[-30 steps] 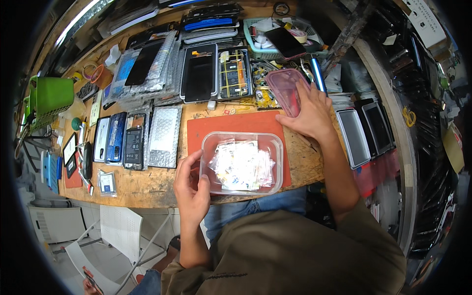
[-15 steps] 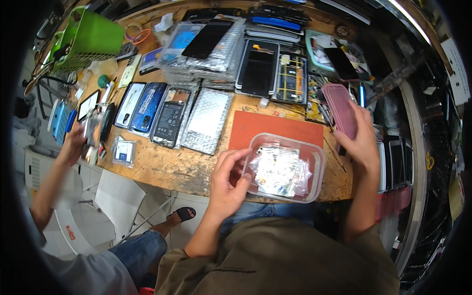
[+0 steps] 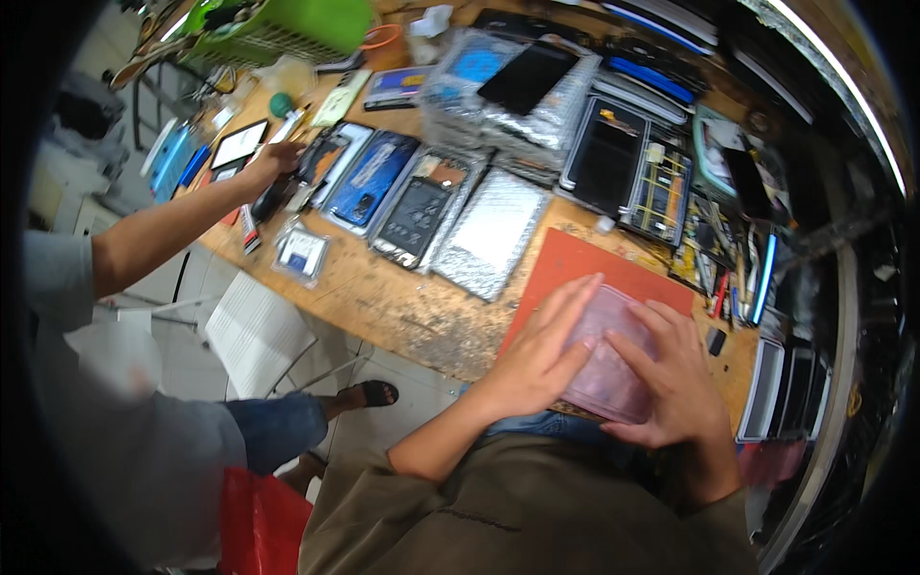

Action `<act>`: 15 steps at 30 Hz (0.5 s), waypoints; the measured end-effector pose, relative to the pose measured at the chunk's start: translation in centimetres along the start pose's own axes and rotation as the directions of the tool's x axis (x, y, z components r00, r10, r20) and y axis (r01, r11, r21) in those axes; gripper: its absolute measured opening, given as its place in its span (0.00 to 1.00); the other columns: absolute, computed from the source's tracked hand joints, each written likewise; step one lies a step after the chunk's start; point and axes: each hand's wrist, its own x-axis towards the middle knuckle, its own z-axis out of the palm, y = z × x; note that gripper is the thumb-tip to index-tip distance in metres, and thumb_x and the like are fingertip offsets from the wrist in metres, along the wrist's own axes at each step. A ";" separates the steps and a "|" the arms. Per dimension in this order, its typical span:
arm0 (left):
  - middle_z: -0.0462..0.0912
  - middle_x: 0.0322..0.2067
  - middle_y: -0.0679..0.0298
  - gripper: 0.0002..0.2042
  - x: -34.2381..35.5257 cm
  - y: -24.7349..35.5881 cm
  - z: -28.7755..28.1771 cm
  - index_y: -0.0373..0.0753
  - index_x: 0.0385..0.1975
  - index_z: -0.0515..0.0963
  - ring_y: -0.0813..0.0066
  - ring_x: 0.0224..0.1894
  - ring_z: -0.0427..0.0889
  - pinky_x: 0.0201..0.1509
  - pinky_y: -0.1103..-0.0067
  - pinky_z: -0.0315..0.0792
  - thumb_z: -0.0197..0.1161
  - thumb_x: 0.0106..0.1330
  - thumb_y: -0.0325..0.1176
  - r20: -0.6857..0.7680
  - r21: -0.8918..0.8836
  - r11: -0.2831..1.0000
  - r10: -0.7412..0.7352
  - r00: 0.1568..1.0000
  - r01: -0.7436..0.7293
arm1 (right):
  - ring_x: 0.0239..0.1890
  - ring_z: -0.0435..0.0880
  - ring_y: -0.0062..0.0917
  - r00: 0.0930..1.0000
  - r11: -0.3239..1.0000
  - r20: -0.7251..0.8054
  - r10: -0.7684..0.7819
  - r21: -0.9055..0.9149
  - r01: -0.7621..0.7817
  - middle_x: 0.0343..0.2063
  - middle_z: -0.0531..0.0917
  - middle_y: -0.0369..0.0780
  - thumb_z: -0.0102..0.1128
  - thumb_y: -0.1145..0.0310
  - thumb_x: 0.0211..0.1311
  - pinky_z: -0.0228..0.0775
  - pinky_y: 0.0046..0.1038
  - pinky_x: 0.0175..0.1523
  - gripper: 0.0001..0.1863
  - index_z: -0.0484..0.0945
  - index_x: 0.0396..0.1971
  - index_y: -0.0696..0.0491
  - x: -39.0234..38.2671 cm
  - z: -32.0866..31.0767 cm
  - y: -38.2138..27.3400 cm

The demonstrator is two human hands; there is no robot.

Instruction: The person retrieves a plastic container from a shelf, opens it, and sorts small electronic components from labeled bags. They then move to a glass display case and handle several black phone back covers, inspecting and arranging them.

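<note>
A pink translucent lid [image 3: 613, 369] lies over the clear plastic container, whose walls are mostly hidden beneath it and my hands. My left hand [image 3: 541, 359] rests along the lid's left side, fingers stretched out and thumb across the top. From the right, my right hand [image 3: 671, 369] presses on the lid with spread fingers, its thumb by the near edge. Under the container lies an orange-red mat [image 3: 575, 259] on the wooden workbench [image 3: 412, 331]. The small packets in the container cannot be seen now.
Opened phones [image 3: 417, 216] and a bubble-wrap pouch [image 3: 494, 235] lie left of the mat. Behind stand wrapped stacks [image 3: 460, 115] and screens [image 3: 604, 153]. Small tools [image 3: 714, 259] crowd the right. At left, a co-worker's hand [image 3: 273, 163] reaches over a phone part.
My right hand has brought the pink lid left onto the container, and both hands now lie on it. The view has shifted left. The co-worker's arm reaches farther over the bench.
</note>
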 end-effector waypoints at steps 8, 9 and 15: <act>0.63 0.75 0.45 0.28 0.4 -1.5 -0.5 0.35 0.78 0.59 0.50 0.78 0.62 0.80 0.65 0.55 0.49 0.79 0.33 0.055 -0.212 0.977 0.001 0.999 0.011 | 0.71 0.65 0.57 0.996 0.996 -0.017 0.085 -0.021 -0.085 0.73 0.62 0.56 0.80 0.41 0.38 0.57 0.56 0.71 0.56 0.70 0.73 0.44 -0.1 0.3 -0.4; 0.63 0.75 0.45 0.28 0.5 -1.4 -0.5 0.34 0.78 0.60 0.50 0.78 0.62 0.80 0.65 0.55 0.49 0.79 0.33 0.059 -0.205 0.979 0.000 0.998 0.012 | 0.71 0.65 0.57 0.995 0.995 -0.014 0.097 -0.020 -0.097 0.74 0.61 0.57 0.80 0.42 0.38 0.57 0.56 0.71 0.57 0.69 0.73 0.44 -0.3 0.3 -0.4; 0.72 0.70 0.46 0.24 -0.9 -0.9 -0.3 0.33 0.71 0.70 0.51 0.74 0.69 0.78 0.64 0.60 0.51 0.78 0.34 -0.058 -0.169 0.986 -0.006 0.998 -0.004 | 0.70 0.64 0.60 0.982 0.983 -0.053 0.181 -0.028 -0.183 0.74 0.59 0.60 0.82 0.44 0.36 0.58 0.57 0.71 0.59 0.67 0.74 0.45 -1.4 0.9 -1.2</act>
